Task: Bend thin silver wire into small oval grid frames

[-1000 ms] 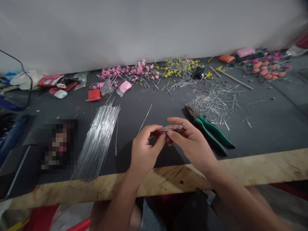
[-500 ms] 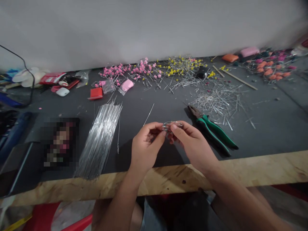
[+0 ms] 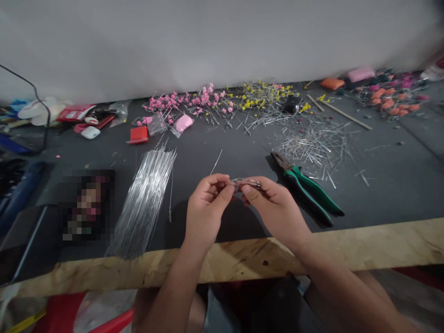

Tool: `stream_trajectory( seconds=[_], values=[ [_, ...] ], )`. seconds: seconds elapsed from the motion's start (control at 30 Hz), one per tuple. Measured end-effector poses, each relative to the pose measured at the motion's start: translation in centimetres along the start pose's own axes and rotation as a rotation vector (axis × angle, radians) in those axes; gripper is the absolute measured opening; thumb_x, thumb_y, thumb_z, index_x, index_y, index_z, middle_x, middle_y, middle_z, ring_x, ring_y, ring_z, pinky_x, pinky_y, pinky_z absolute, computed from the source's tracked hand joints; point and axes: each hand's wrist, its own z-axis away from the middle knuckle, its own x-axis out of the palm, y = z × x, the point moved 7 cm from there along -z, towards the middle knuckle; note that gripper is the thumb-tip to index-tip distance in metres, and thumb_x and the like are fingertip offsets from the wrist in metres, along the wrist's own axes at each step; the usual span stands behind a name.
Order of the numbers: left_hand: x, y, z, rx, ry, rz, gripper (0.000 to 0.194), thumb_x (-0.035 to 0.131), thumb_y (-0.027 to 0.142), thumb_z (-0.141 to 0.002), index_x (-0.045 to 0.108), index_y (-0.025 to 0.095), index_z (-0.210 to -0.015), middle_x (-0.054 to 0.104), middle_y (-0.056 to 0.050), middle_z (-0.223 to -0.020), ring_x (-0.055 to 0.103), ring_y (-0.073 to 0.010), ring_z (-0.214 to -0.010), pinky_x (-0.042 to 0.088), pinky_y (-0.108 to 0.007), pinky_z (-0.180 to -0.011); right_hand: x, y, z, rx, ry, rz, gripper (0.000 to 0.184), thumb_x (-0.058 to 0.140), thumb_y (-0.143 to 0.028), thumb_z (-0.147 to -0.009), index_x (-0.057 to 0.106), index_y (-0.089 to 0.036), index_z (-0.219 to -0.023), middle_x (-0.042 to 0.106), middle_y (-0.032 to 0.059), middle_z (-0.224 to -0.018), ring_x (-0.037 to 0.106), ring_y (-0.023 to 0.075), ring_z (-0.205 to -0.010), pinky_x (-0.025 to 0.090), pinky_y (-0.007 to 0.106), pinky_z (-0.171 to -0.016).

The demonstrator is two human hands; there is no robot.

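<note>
Both my hands pinch a bent piece of silvery wire [image 3: 238, 180] above the dark table, near its front edge. My left hand [image 3: 208, 208] has thumb and fingertips closed on the wire's left end. My right hand [image 3: 277, 206] grips the looped right part between thumb and fingers; the fingers partly hide its shape. Green-handled pliers [image 3: 305, 185] lie just right of my right hand. Left of my left hand lies a thick bundle of straight wires [image 3: 145, 199], with one twisted wire [image 3: 170, 199] beside it. A single thin wire [image 3: 216, 161] lies just beyond my left hand.
A heap of short wires [image 3: 312, 145] lies beyond the pliers. Along the wall are pink-tipped wires [image 3: 204, 98], yellow-tipped wires [image 3: 265, 95] and orange-tipped ones [image 3: 390, 101]. A red packet [image 3: 138, 134] and a wooden stick [image 3: 348, 115] lie farther back. A wooden edge [image 3: 249, 259] runs along the front.
My left hand has shifted slightly left and the wire between the hands looks more drawn out. My right hand has turned a little, still holding the wire.
</note>
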Motion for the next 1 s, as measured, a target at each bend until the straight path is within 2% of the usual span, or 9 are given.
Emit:
stream_trajectory(
  seconds=[0.17,0.6,0.9,1.0],
  values=[
    [0.32,-0.33,0.11,-0.032,-0.027,0.094,0.021,0.073,0.016,-0.076,0.066,0.021,-0.095,0.070,0.000,-0.087,0.064,-0.0100,-0.084,0.049,-0.022,-0.079,-0.12,0.29,-0.08,0.022,-0.005,0.048,0.016,0.056,-0.030,-0.089,0.067,-0.019,-0.092,0.069,0.0017,-0.079,0.061,0.0139,-0.073,0.049,0.027,-0.068],
    [0.83,-0.94,0.22,-0.120,-0.026,0.267,0.023,0.072,0.010,-0.074,0.063,0.019,-0.092,0.071,0.001,-0.085,0.065,-0.0092,-0.081,0.050,-0.022,-0.079,0.11,0.49,0.01,0.027,-0.016,-0.001,0.014,0.054,-0.028,-0.091,0.065,-0.019,-0.089,0.068,0.0020,-0.082,0.063,0.0132,-0.076,0.049,0.027,-0.071],
    [0.69,-0.83,0.17,-0.108,-0.028,0.152,0.017,0.072,0.015,-0.076,0.063,0.018,-0.090,0.068,0.001,-0.084,0.062,-0.0102,-0.083,0.048,-0.025,-0.082,-0.31,0.73,-0.05,0.014,0.002,0.106,0.014,0.053,-0.031,-0.092,0.063,-0.021,-0.089,0.064,-0.0005,-0.081,0.058,0.0127,-0.075,0.045,0.026,-0.070],
    [0.73,-0.93,0.15,-0.136,-0.039,0.157,0.021,0.073,0.016,-0.076,0.062,0.019,-0.094,0.068,0.001,-0.084,0.062,-0.0099,-0.082,0.048,-0.024,-0.081,-0.38,0.52,-0.11,-0.004,-0.007,0.121,0.013,0.053,-0.029,-0.092,0.062,-0.021,-0.088,0.063,-0.0014,-0.078,0.058,0.0123,-0.073,0.045,0.025,-0.068]
  ],
)
